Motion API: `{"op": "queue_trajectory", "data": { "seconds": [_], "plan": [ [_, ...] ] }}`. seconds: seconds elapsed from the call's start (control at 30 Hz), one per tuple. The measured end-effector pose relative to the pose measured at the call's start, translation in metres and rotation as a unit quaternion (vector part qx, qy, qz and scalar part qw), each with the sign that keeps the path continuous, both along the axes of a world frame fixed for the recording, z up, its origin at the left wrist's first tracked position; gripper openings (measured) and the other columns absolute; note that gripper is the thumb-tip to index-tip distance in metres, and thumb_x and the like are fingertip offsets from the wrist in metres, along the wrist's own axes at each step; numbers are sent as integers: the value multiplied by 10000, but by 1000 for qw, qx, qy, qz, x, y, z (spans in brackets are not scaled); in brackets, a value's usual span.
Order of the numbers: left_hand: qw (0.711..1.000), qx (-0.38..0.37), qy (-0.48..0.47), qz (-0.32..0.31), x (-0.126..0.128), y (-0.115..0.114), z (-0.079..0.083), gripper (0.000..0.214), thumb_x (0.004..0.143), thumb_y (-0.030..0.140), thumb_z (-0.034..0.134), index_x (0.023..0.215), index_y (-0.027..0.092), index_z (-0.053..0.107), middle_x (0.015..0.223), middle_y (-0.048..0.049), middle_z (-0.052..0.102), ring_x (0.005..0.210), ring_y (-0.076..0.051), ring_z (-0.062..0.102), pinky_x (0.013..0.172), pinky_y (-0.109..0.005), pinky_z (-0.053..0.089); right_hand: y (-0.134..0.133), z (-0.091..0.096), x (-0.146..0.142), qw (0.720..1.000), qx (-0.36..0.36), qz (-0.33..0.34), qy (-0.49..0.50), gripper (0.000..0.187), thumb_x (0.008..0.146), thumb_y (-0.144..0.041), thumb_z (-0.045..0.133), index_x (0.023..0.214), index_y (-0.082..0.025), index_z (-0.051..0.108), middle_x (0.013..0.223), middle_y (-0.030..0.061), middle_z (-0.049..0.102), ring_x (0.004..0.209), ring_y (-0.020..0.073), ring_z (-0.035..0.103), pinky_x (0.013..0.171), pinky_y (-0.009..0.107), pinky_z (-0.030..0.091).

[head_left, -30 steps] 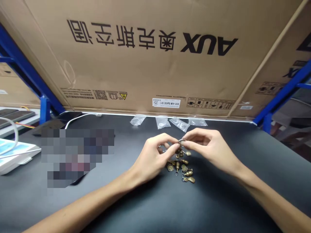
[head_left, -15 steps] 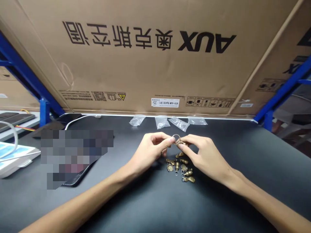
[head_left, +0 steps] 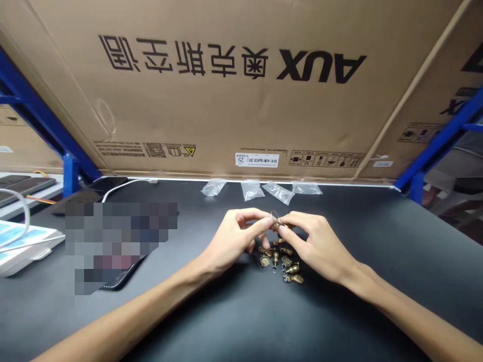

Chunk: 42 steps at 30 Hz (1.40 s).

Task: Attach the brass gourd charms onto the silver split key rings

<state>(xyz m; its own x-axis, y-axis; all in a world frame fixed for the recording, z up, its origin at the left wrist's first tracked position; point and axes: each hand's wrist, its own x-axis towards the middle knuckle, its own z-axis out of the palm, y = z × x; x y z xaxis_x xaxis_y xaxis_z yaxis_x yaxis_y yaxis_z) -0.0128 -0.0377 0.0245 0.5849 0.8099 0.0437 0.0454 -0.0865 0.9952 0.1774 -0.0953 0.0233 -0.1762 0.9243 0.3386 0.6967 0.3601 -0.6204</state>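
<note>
Between my two hands is a metal key ring (head_left: 275,215), held up just above the dark table. My left hand (head_left: 241,231) pinches its left side between thumb and forefinger, the other fingers curled below. On the right, my right hand (head_left: 315,241) closes thumb and fingers on the ring's lower right part, where small brass pieces show; the fingers partly hide them. Beneath the hands lie several brass charms, among them a gourd-shaped charm (head_left: 275,259), a flat dustpan-like charm (head_left: 264,261) and a rounded charm (head_left: 295,278) with a small ring.
Several clear plastic bags (head_left: 252,190) lie along the table's back edge. Behind them stands a large cardboard box (head_left: 234,110) between blue metal posts. At left are a blurred-out dark device (head_left: 116,281), a white cable (head_left: 113,187) and a white box (head_left: 26,249).
The key ring has tilted slightly between my fingers. My left hand's lower fingers have moved down and right, near the charms. My right hand has barely moved.
</note>
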Motion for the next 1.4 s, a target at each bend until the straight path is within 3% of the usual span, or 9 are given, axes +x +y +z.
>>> {"op": "queue_trajectory", "data": {
  "seconds": [0.3,0.47,0.6,0.77,1.0,1.07,1.23,1.33,1.4],
  "plan": [
    [1000,13,-13,-5,-3,-1,-4,293,866,411,690,944,133,742,758,-64,730,641,-143,657,473,-190,386,-2,0,-3,999,-25,13,17,295,1010,-302,501,815,-207,701,875,6,724,768,157,616,682,289,412],
    [999,45,-23,14,-1,-6,-6,231,863,361,685,847,131,697,637,-30,681,597,-136,647,495,-194,426,-3,1,-6,999,-40,25,25,288,1013,-298,495,844,-206,709,842,-5,702,741,144,588,696,283,404],
    [976,207,0,68,1,-8,-8,138,855,254,650,774,143,651,668,-14,652,565,-106,603,516,-202,454,-4,4,-7,994,-73,52,65,306,1020,-328,475,842,-191,684,854,0,691,759,148,569,712,281,405],
    [826,555,64,67,-5,5,-14,108,868,138,603,788,165,670,773,-12,678,597,-76,579,536,-182,454,-6,6,-5,965,-186,107,153,319,1004,-411,501,832,-175,631,794,0,610,747,148,536,696,269,418],
    [619,774,120,56,-20,28,-11,85,880,136,633,892,185,700,820,14,748,491,-57,528,478,-211,403,-1,8,6,846,-342,204,355,325,967,-473,550,867,-165,572,717,-2,511,674,133,488,670,275,437],
    [645,751,122,69,-21,28,-11,123,909,169,618,939,209,730,847,11,758,531,-59,565,508,-206,415,0,9,7,877,-311,193,313,336,964,-488,558,871,-166,580,743,4,519,699,137,487,691,277,438],
    [928,344,113,88,-6,9,-12,246,962,331,572,951,185,769,920,-45,763,745,-135,691,627,-222,519,1,5,4,948,-223,135,182,340,995,-491,502,877,-183,584,783,0,539,734,147,509,695,270,426],
    [979,182,86,29,1,-1,-11,284,959,382,578,957,168,765,860,-46,766,747,-158,696,683,-247,550,0,2,1,961,-214,117,133,319,1015,-440,463,904,-182,614,761,-7,549,700,138,488,654,257,401],
    [979,183,78,44,2,-2,-11,249,955,350,588,943,164,753,847,-44,763,747,-156,688,704,-252,551,-2,2,-1,961,-217,112,127,320,1017,-424,456,881,-179,612,749,-10,547,684,133,485,635,250,396]
  ]
}}
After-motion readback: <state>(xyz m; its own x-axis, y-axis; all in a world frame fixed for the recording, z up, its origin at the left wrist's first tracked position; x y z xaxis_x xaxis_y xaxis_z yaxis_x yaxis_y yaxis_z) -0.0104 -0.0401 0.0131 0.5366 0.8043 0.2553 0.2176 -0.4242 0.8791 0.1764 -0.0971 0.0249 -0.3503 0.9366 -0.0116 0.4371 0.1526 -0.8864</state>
